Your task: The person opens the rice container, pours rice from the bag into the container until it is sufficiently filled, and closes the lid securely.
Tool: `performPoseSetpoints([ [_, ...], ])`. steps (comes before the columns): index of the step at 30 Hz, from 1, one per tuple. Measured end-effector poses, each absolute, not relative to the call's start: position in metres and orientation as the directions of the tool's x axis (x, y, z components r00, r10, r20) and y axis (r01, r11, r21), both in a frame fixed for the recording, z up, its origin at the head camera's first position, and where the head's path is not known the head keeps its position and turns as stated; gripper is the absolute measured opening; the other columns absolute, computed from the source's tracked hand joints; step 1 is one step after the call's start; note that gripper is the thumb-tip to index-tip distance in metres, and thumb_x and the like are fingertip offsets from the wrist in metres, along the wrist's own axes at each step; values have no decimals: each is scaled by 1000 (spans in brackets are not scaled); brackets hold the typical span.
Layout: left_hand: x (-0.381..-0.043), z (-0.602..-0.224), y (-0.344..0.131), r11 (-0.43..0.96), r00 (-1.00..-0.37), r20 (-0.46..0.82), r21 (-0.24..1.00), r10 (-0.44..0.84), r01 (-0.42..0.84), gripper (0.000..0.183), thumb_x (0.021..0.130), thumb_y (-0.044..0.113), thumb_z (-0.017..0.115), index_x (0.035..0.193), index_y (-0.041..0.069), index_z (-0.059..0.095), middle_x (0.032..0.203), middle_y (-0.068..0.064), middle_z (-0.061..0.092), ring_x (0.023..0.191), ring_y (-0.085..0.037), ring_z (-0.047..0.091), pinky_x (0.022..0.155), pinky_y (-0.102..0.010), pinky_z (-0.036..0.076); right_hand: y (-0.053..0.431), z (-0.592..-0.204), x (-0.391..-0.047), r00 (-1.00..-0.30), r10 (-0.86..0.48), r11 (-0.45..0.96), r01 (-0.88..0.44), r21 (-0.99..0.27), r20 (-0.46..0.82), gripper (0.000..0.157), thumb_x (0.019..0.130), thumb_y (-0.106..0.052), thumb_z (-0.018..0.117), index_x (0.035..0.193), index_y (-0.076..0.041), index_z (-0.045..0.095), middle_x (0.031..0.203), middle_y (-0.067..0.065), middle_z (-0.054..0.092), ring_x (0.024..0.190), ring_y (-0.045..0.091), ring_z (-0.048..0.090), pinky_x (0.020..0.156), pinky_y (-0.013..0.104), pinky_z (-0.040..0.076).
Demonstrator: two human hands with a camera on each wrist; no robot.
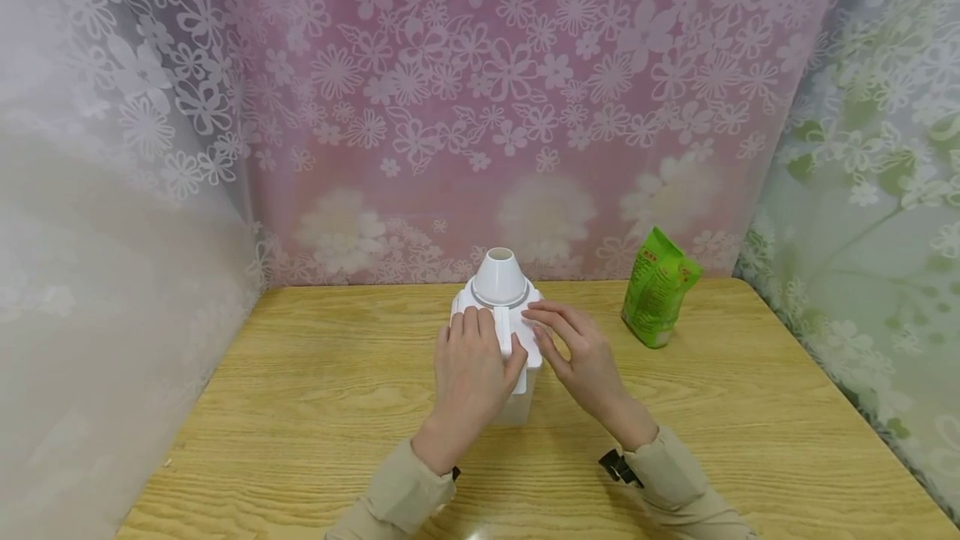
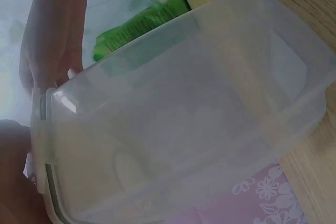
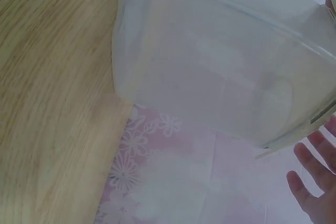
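A tall translucent plastic container point(image 2: 157, 108) with a white lid point(image 1: 525, 344) stands on the table. On the far part of the lid rises a white cone-shaped spout cap point(image 1: 500, 277). My left hand point(image 1: 472, 361) lies over the lid's near left part, fingers bent and thumb on the other side of its raised middle strip, gripping it. At the lid's right edge is my right hand point(image 1: 581, 357), its fingers spread and loosely bent. In the right wrist view, those fingers point(image 3: 315, 163) show separated beside the lid's rim, holding nothing.
A green printed bag point(image 1: 660, 290) stands upright at the back right of the wooden table point(image 1: 337, 373). Pink floral curtain point(image 1: 480, 107) hangs behind the table's back edge, with pale floral curtains along both sides.
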State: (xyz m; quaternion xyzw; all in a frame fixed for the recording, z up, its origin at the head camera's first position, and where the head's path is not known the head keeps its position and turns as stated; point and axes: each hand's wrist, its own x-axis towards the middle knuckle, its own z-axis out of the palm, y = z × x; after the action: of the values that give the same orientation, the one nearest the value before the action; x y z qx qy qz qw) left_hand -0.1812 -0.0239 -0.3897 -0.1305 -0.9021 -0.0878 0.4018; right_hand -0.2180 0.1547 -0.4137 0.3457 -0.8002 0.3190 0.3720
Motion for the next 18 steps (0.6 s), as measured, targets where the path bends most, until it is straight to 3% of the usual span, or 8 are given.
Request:
performPoseSetpoints([
  [5,-182,-384,-28,941,-662,737,115,134,318,29,87,32,66,84,4,57,75,-5,52,67,-21,52,60,-31,44,159,-411,-221,-460,-234,577,-775,-258,857,26,99,-11,63,124,-7,70,120,10,69,110,30,65,95,39,50],
  [12,-185,-377,-41,901,-681,726,226,99,371,26,90,30,61,84,4,55,75,-5,51,67,-23,52,61,-33,44,163,-410,-224,-407,-164,616,-754,-229,898,38,107,-33,49,124,-5,69,115,12,70,103,31,67,86,43,52],
  [18,-188,-377,-56,872,-654,755,297,34,388,25,89,27,57,86,2,56,75,-7,53,68,-25,52,62,-36,46,164,-410,-224,-419,-173,607,-758,-239,891,26,104,-24,56,113,-4,70,111,10,71,101,30,67,86,42,52],
])
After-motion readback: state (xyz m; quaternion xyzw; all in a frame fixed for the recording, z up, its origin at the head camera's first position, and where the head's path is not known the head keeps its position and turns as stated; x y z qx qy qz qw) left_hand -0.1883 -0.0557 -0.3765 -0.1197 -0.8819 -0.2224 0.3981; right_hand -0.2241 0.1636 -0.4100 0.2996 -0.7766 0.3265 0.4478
